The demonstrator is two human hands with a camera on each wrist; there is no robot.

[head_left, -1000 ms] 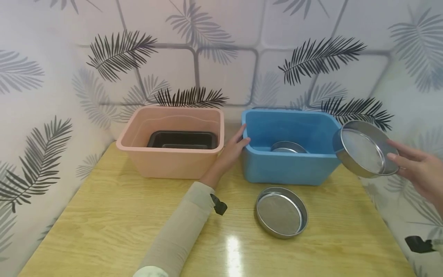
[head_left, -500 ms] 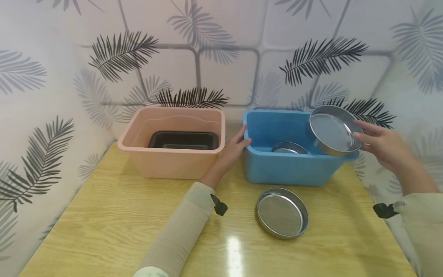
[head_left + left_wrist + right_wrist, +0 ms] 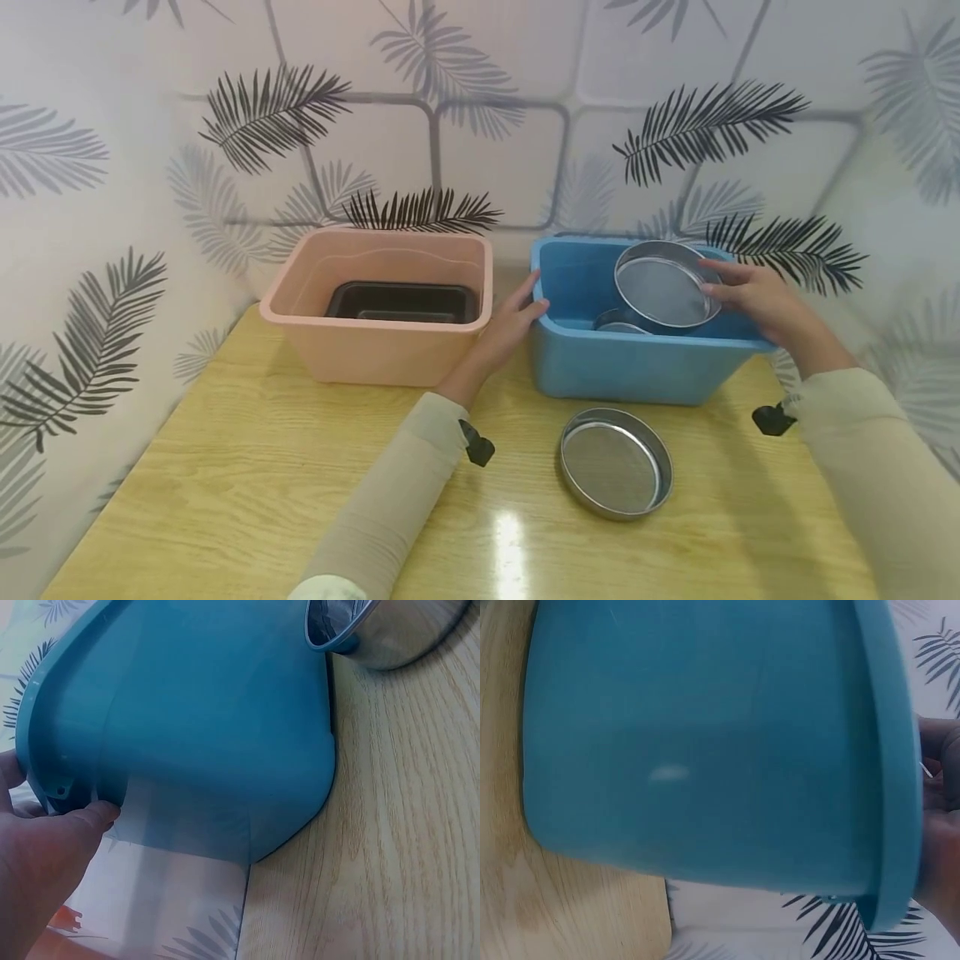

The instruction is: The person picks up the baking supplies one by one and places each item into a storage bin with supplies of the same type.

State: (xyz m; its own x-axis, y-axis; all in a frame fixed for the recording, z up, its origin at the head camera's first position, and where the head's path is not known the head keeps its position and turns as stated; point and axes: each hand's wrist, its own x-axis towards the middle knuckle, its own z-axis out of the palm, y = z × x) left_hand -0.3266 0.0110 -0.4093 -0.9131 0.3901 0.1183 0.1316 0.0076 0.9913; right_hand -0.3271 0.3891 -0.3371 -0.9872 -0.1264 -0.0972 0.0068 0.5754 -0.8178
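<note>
Pan [image 3: 663, 290] pinched in right hand [image 3: 761, 302]

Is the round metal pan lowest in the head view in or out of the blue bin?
Out: the head view shows the pan, its full rim visible, on the table in front of the blue bin.

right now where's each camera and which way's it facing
Head: on the head, facing forward, down at blue bin; left hand, right hand, sleeves show.
Left wrist: on that wrist, facing blue bin's outside; left hand shows.
Right wrist: on that wrist, facing blue bin's outside; right hand partly shows.
Wrist views share blue bin, table.
</note>
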